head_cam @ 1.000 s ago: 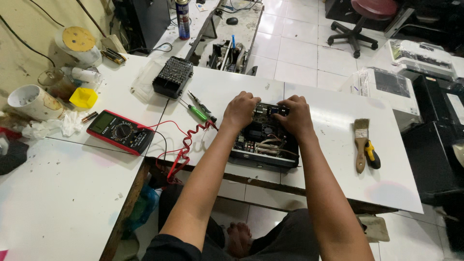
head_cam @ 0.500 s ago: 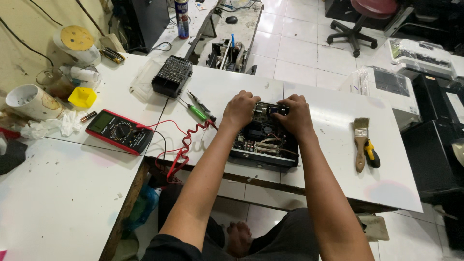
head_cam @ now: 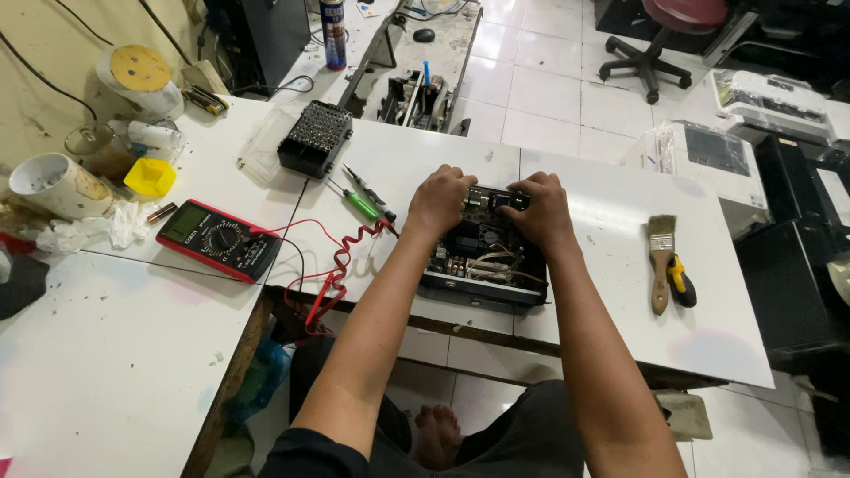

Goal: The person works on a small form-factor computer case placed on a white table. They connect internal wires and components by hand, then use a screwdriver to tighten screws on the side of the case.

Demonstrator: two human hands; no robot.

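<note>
An opened black electronic device [head_cam: 485,265] with a bare circuit board and wires lies on the white table [head_cam: 611,292] in front of me. My left hand [head_cam: 438,202] grips its far left corner, fingers curled over the rear edge. At the far right corner my right hand [head_cam: 538,209] holds the same rear edge. Both thumbs rest on top of the device. What the fingertips press on behind the edge is hidden.
A red multimeter [head_cam: 219,240] with red coiled leads [head_cam: 332,274] lies to the left. Two screwdrivers [head_cam: 363,199] and a black bit case [head_cam: 314,138] sit beyond it. A paintbrush [head_cam: 660,258] and a yellow-handled tool [head_cam: 680,281] lie to the right. Cups and clutter fill the far left.
</note>
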